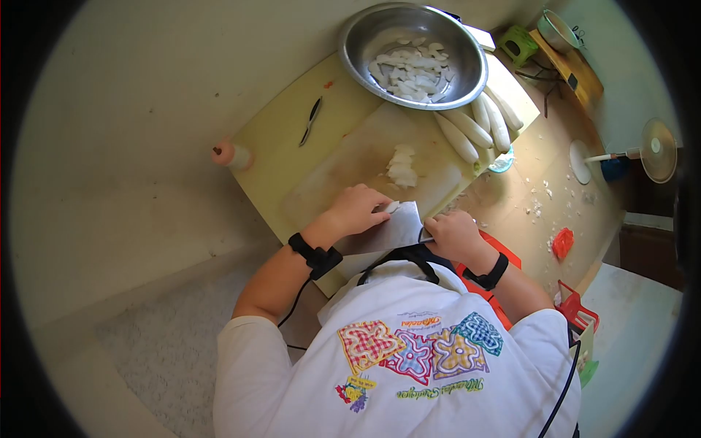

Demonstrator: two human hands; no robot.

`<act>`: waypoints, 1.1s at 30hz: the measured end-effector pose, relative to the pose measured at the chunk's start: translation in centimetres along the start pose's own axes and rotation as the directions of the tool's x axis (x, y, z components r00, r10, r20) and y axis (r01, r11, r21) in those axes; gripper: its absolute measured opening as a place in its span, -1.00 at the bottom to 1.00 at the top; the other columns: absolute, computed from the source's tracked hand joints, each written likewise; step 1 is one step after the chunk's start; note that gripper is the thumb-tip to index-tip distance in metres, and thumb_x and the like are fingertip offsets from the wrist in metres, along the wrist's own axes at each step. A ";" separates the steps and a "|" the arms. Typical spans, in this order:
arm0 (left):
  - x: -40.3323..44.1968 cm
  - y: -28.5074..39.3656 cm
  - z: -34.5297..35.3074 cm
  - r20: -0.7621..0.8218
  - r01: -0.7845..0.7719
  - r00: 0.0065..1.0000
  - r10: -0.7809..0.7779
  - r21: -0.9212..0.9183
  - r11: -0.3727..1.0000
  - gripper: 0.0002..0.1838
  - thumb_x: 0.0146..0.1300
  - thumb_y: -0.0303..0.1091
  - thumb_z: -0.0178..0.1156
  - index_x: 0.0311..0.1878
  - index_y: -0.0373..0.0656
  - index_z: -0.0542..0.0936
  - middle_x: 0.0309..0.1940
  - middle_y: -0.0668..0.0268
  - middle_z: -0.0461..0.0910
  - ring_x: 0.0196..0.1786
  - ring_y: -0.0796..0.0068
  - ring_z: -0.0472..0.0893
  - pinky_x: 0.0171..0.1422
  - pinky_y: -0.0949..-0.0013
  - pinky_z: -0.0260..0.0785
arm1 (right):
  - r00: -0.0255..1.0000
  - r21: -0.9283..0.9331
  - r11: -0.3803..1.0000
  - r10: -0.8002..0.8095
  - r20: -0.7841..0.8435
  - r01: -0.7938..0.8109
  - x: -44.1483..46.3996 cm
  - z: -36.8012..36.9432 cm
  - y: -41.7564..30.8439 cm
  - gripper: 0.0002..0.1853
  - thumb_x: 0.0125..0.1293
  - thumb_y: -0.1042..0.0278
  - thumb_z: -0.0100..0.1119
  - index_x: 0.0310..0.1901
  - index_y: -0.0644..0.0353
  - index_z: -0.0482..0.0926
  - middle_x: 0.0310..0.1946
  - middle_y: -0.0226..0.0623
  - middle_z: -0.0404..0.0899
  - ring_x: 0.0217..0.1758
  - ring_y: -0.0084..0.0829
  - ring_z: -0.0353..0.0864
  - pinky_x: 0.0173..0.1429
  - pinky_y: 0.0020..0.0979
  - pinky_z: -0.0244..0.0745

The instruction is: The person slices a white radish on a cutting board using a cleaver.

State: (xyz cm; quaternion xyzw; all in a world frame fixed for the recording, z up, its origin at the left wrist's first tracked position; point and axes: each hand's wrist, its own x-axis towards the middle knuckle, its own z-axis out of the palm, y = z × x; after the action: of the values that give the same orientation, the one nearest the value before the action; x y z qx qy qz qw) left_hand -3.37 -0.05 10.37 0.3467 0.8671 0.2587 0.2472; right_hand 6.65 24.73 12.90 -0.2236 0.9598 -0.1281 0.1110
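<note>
Gripping cleaver (400, 231) in right hand (458, 233), touching white bit (393, 207) with left hand (356, 208) (can't tell if pinching), facing slices (401, 169) on board (350, 166) at cleaver's 12 o'clock, strung roughly 12-to-6, nearer the left.

Between two hands (355, 210) is one cleaver (401, 228); on their wrists, two black bands (317, 255). Beyond the hands: one cutting board (343, 174), one steel basin (356, 52), five peeled white radishes (458, 139), one peeler (311, 121). To their left, one bottle (235, 155); far right, one fan (659, 150).
</note>
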 end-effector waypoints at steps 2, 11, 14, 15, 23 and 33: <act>0.6 0.3 -0.1 0.042 0.002 0.999 0.000 -0.034 0.999 -0.72 0.27 -0.09 0.22 -0.11 -0.02 0.74 -0.16 0.26 0.72 0.00 0.09 0.62 0.13 0.09 0.45 | 1.000 0.004 1.000 0.000 -0.012 0.000 -0.6 0.0 0.5 -0.81 -0.09 0.23 0.32 -0.44 0.10 0.60 -0.54 -0.25 0.62 -0.43 -0.17 0.66 -0.33 -0.17 0.55; 4.4 -0.1 3.0 0.050 0.008 0.999 0.001 -0.173 0.985 -0.75 0.34 -0.28 0.12 -0.12 -0.17 0.71 -0.21 0.05 0.70 -0.12 -0.03 0.64 0.00 0.05 0.48 | 0.999 0.009 1.000 -0.030 0.032 0.030 -3.0 -0.4 3.2 -0.76 0.01 0.16 0.35 -0.42 0.13 0.57 -0.56 -0.23 0.62 -0.45 -0.16 0.68 -0.36 -0.16 0.54; 6.6 -1.1 4.2 0.009 0.058 0.998 -0.057 -0.102 0.993 -0.76 0.35 -0.29 0.10 -0.12 -0.18 0.69 -0.19 0.06 0.69 -0.10 -0.04 0.63 0.00 0.05 0.48 | 0.994 0.036 0.999 0.013 0.109 -0.017 -4.7 0.8 5.1 -0.77 0.03 0.17 0.35 -0.42 0.13 0.59 -0.52 -0.23 0.64 -0.42 -0.16 0.69 -0.33 -0.15 0.56; 7.4 -1.4 4.3 -0.012 0.099 0.995 -0.099 -0.006 0.995 -0.77 0.35 -0.29 0.11 -0.13 -0.18 0.68 -0.19 0.07 0.68 -0.10 -0.04 0.63 0.00 0.04 0.47 | 0.994 0.041 0.999 0.017 0.109 -0.021 -5.4 0.9 5.7 -0.77 0.03 0.17 0.35 -0.42 0.13 0.59 -0.52 -0.23 0.64 -0.42 -0.16 0.69 -0.33 -0.15 0.56; 11.6 -3.5 4.6 -0.185 0.039 0.983 -0.014 0.135 0.990 -0.83 0.33 -0.29 0.19 -0.18 -0.15 0.68 -0.28 0.15 0.63 -0.18 0.07 0.63 -0.08 0.12 0.49 | 0.970 0.139 0.960 0.238 0.049 -0.243 -11.2 2.2 10.0 -0.82 -0.01 0.22 0.34 -0.47 0.12 0.59 -0.53 -0.21 0.64 -0.43 -0.15 0.69 -0.32 -0.14 0.59; 7.7 -4.6 6.4 -0.547 0.244 0.744 -0.384 -0.313 0.918 -0.82 0.31 -0.31 0.26 -0.13 -0.20 0.67 -0.23 0.17 0.62 -0.29 0.27 0.60 -0.17 0.27 0.47 | 0.928 0.348 0.860 0.353 0.121 -0.372 -10.4 3.0 11.3 -0.78 0.08 0.20 0.32 -0.45 0.19 0.60 -0.51 -0.04 0.62 -0.39 0.01 0.65 -0.25 -0.06 0.55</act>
State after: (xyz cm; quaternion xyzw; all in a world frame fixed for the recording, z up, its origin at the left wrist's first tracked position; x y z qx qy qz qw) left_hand -6.58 4.47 0.83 0.0655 0.9118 0.4035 0.0381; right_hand 12.05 38.67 8.35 -0.0178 0.9406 -0.2750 0.1981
